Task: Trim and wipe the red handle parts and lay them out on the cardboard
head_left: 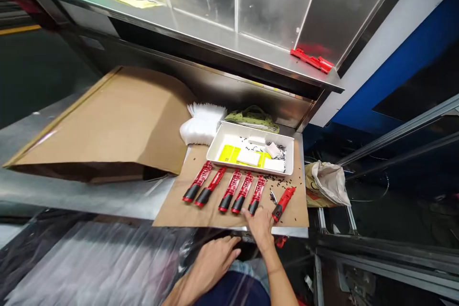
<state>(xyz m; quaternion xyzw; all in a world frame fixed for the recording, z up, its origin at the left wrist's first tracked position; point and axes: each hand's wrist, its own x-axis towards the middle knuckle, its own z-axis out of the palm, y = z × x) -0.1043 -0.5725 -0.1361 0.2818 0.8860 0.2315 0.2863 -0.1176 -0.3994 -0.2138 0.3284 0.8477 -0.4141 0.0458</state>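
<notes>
1. A steel workbench (136, 201) spans the view, with a raised steel shelf (229, 42) along its back.
2. A brown carton (118, 119) lies on its side at the left of the bench; a clear-plastic-wrapped stack (100, 263) fills the lower left.
3. A brown cardboard sheet (208, 217) covers the bench's right part.
4. On its far half sits a white tray (251, 168), holding white blocks, a yellow printed sheet and scattered black bits. Just behind is a green patterned bag (251, 115); a white foam-like stack (199, 126) stands at the tray's left.
5. An open paper bag (328, 181) stands beyond the bench's right edge.
6. The left hand (215, 258) is near the bench's front edge, fingers loosely extended, with nothing visible in it.
7. The right hand (260, 224) reaches to the near end of the fifth red-and-black tool housing (257, 189) from the left; whether its fingers have closed on it, I cannot tell.
8. Four more housings lie left of that one and a sixth right; another red housing (311, 60) rests on the shelf.
9. A small metallic piece (273, 196) lies between the fifth and sixth.
10. Tiny black parts (278, 182) dot the cardboard.
</notes>
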